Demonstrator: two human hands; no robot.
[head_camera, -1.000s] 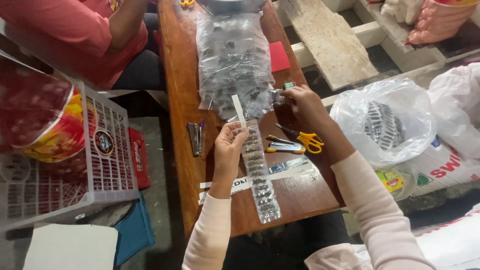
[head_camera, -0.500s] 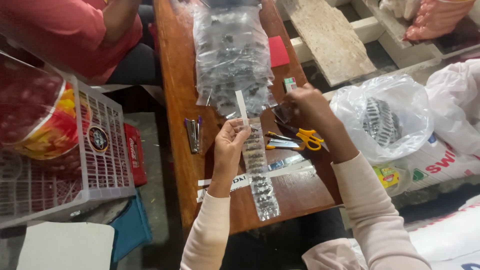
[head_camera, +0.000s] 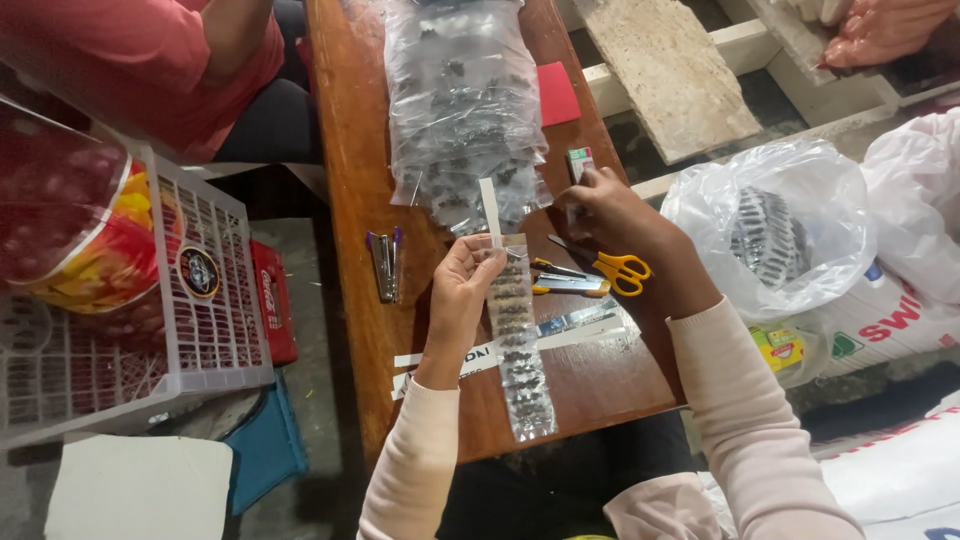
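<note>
On bench: left hand (head_camera: 462, 285) is pinching narrow packet strip (head_camera: 518, 335) with white paper slip (head_camera: 490, 212) at its top. Right hand (head_camera: 605, 207) is reaching to small box (head_camera: 579, 163), fingers curled, grip unclear. Best keeping the strip flat and the slip squared.

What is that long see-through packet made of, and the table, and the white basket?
The long packet in the left hand looks like thin clear plastic film: it is glossy and the dark pieces inside show through. The table looks like varnished wood, reddish brown with a soft shine. The white basket seems to be moulded hard plastic, with a regular lattice of holes.
</note>
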